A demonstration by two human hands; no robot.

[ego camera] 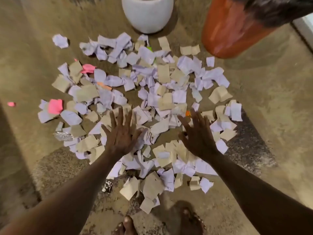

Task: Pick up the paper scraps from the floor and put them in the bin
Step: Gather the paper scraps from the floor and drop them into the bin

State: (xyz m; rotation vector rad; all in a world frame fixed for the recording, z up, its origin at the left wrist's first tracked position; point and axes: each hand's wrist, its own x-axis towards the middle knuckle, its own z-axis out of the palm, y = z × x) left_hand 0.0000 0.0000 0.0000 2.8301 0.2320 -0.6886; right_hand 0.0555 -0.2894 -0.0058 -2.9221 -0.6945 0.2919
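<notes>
A wide heap of paper scraps [149, 99], white, tan and a few pink, covers the brown floor in front of me. My left hand [121, 132] hovers over the near middle of the heap with fingers spread and nothing in it. To its right, my right hand [197, 133] is spread the same way above the scraps, also holding nothing. An orange-red bin [232, 29] stands at the far right, its top partly hidden by a dark blurred shape. Whether the hands touch the paper is unclear.
A white rounded pot [147, 13] stands at the far middle, just beyond the heap. Crumpled foil bits [63, 136] lie at the heap's left and near edges. My bare feet [189, 221] are at the bottom. A lone pink scrap [11, 104] lies far left.
</notes>
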